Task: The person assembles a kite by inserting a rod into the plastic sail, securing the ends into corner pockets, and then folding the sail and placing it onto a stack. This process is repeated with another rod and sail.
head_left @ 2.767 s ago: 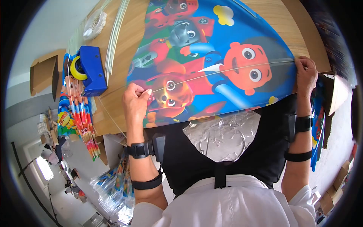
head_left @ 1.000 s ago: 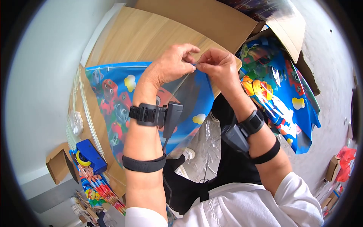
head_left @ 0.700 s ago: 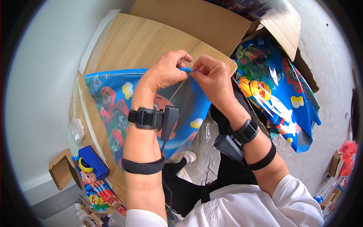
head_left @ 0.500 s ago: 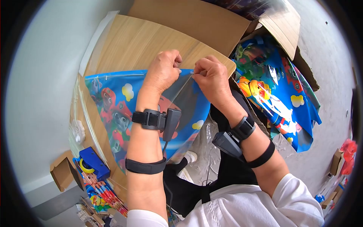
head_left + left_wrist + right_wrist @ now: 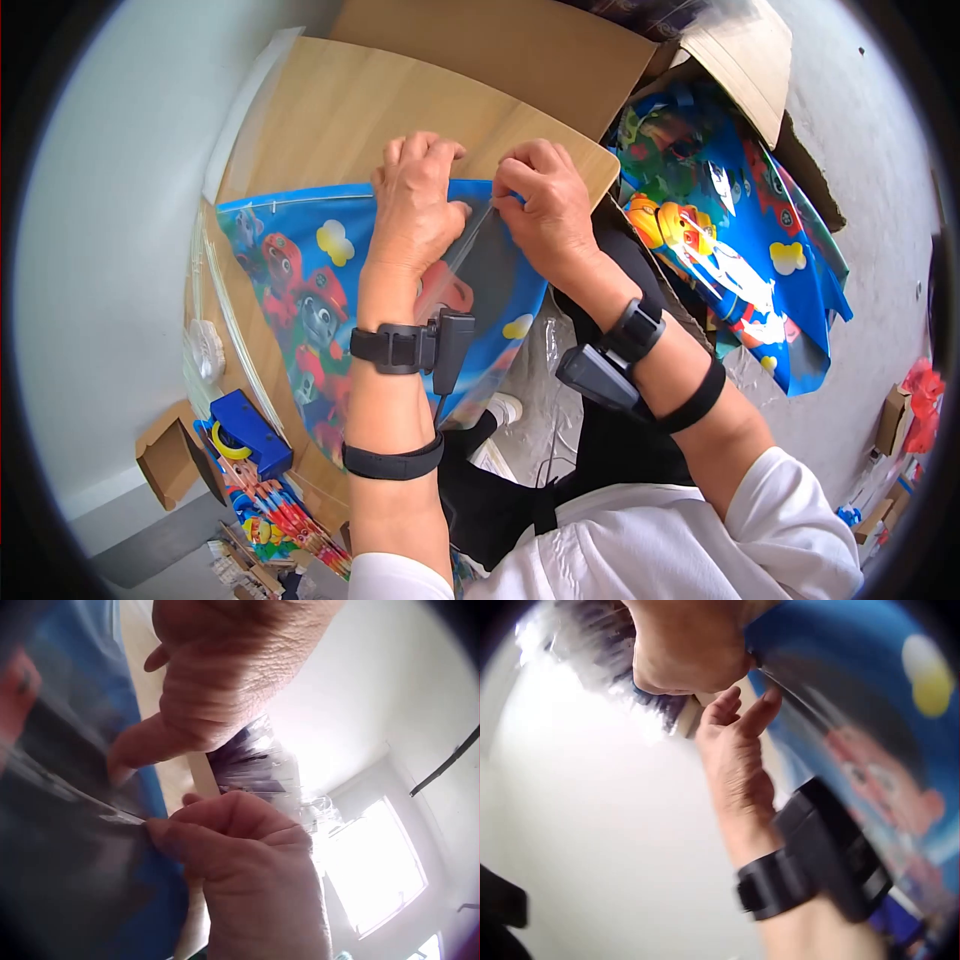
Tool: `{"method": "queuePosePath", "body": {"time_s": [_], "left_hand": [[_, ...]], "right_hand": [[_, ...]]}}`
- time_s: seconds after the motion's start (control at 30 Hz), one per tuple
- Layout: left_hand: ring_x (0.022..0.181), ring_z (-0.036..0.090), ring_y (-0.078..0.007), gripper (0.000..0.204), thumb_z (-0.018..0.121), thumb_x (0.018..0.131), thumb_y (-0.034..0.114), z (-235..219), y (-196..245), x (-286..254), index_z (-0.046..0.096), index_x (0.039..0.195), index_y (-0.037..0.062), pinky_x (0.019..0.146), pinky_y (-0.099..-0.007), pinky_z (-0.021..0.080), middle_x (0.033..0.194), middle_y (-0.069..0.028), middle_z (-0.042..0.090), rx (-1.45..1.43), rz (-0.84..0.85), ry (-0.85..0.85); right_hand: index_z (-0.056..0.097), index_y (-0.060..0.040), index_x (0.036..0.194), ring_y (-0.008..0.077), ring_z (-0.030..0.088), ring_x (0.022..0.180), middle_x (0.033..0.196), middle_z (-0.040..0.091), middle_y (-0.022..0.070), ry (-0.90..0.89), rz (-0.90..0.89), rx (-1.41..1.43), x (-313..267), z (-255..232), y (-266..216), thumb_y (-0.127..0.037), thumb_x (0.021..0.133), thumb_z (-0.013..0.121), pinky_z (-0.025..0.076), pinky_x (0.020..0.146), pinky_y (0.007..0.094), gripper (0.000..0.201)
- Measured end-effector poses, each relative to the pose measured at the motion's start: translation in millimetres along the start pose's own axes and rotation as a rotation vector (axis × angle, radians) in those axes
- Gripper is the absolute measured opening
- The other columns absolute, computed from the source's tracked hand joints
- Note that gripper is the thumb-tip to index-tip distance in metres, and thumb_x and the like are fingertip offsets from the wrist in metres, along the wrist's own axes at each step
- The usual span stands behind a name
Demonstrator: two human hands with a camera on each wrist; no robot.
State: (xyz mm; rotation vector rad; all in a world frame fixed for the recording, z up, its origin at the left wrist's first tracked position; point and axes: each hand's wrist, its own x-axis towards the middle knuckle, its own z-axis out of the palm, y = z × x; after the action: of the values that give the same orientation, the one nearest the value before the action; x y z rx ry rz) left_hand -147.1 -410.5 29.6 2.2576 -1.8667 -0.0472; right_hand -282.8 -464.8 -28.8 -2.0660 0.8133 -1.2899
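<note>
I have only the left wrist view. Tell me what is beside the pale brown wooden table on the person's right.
Observer: An open brown cardboard box, with glossy blue printed sheets spilling out.
Operator: Now report the table's edge on the person's left.
Observer: A blue tape dispenser with a round yellow roll.
Operator: Describe the print on the broad blue plastic sheet by the left hand and right hand.
Observer: The right wrist view shows a dark-haired cartoon face with two large eyes.

The person wears a white short-sleeved top point(image 5: 650, 540), black trousers point(image 5: 630, 445), black forearm bands point(image 5: 393, 463) and boxy wrist cameras point(image 5: 454, 352).
</note>
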Motion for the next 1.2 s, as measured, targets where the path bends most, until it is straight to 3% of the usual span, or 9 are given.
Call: {"method": "queuePosePath", "body": {"time_s": [0.1,0.2,0.27,0.5,0.67,0.8,0.97,1.1,1.2], "left_hand": [[0.111,0.046,-0.0301,0.045,0.063,0.059,-0.002,-3.1,-1.8,8.2,0.06,0.103,0.0068,0.093,-0.0439,0.037,0.108,-0.0085,0.058,-0.174,0.061,0.046],[0.105,0.051,-0.0284,0.039,0.06,0.063,-0.001,-6.0,-0.5,10.2,0.061,0.101,0.0062,0.09,-0.0409,0.04,0.096,-0.009,0.061,-0.357,0.108,-0.065],[0.095,0.056,-0.0273,0.033,0.06,0.065,0.0,-8.6,-0.7,12.5,0.062,0.098,0.0049,0.084,-0.038,0.045,0.086,-0.01,0.062,-0.492,0.022,-0.192],[0.084,0.057,-0.0268,0.017,0.062,0.068,-0.002,-12.1,-1.7,12.1,0.063,0.084,0.0017,0.074,-0.0369,0.048,0.078,-0.0124,0.062,-0.482,-0.019,-0.21],[0.081,0.056,-0.0285,0.008,0.062,0.071,-0.001,-11.1,-0.1,10.4,0.061,0.078,0.0003,0.073,-0.0372,0.047,0.074,-0.0132,0.061,-0.431,-0.016,-0.153],[0.078,0.058,-0.0283,0.008,0.063,0.072,0.002,-10.0,-1.5,10.7,0.061,0.079,-0.0006,0.071,-0.0367,0.048,0.077,-0.0144,0.063,-0.429,-0.008,-0.119],[0.065,0.056,-0.0162,0.011,0.066,0.069,0.003,-18.7,3.1,13.5,0.06,0.076,-0.0031,0.06,-0.0312,0.045,0.068,-0.0099,0.06,-0.617,-0.128,-0.372],[0.066,0.051,-0.012,0.011,0.066,0.068,0.003,-20.0,0.6,15.1,0.06,0.075,-0.0031,0.061,-0.0292,0.043,0.064,-0.0055,0.055,-0.668,-0.17,-0.425],[0.066,0.05,-0.0106,0.011,0.065,0.07,0.004,-26.6,0.2,13.9,0.061,0.077,-0.0028,0.062,-0.0277,0.043,0.065,-0.0041,0.055,-0.701,-0.096,-0.415]], "right_hand": [[0.057,-0.0054,0.072,0.0313,0.055,0.082,0.083,0.056,0.0102,-0.01,0.17,0.101,-0.3,-3.8,-11.4,0.003,0.064,0.06,0.046,0.068,0.04,0.012],[0.057,-0.0054,0.074,0.0325,0.056,0.077,0.084,0.057,0.0121,-0.065,0.242,0.237,-1.7,-5.5,-18.2,0.003,0.066,0.059,0.047,0.066,0.0407,0.012],[0.057,-0.0058,0.075,0.0327,0.057,0.074,0.085,0.058,0.013,-0.031,0.26,0.325,-2.1,-3.1,-16.5,0.003,0.067,0.06,0.047,0.065,0.0398,0.012],[0.056,-0.005,0.074,0.0317,0.057,0.074,0.082,0.058,0.0119,0.079,0.09,0.187,-4.2,-3.1,-8.6,0.002,0.065,0.064,0.047,0.062,0.0366,0.014],[0.056,-0.0036,0.074,0.0297,0.057,0.069,0.074,0.056,0.0117,-0.079,0.394,0.302,1.1,-11.0,-14.8,0.0,0.066,0.066,0.045,0.059,0.0359,0.013],[0.056,-0.0015,0.075,0.0298,0.058,0.066,0.071,0.057,0.0137,-0.08,0.362,0.252,3.2,-11.4,-13.5,0.0,0.066,0.066,0.046,0.058,0.0357,0.013],[0.055,0.0015,0.076,0.0305,0.06,0.062,0.067,0.06,0.0165,-0.089,0.522,0.434,1.9,-4.5,-8.7,0.0,0.066,0.064,0.047,0.056,0.0363,0.014],[0.055,0.0008,0.076,0.0288,0.059,0.065,0.072,0.061,0.0155,-0.121,0.53,0.436,3.1,-11.0,-11.8,0.0,0.066,0.063,0.047,0.058,0.0355,0.013],[0.056,-0.001,0.076,0.0274,0.058,0.067,0.077,0.06,0.0135,-0.068,0.392,0.372,4.6,-12.5,-9.9,0.0,0.065,0.063,0.046,0.059,0.035,0.013]]}}
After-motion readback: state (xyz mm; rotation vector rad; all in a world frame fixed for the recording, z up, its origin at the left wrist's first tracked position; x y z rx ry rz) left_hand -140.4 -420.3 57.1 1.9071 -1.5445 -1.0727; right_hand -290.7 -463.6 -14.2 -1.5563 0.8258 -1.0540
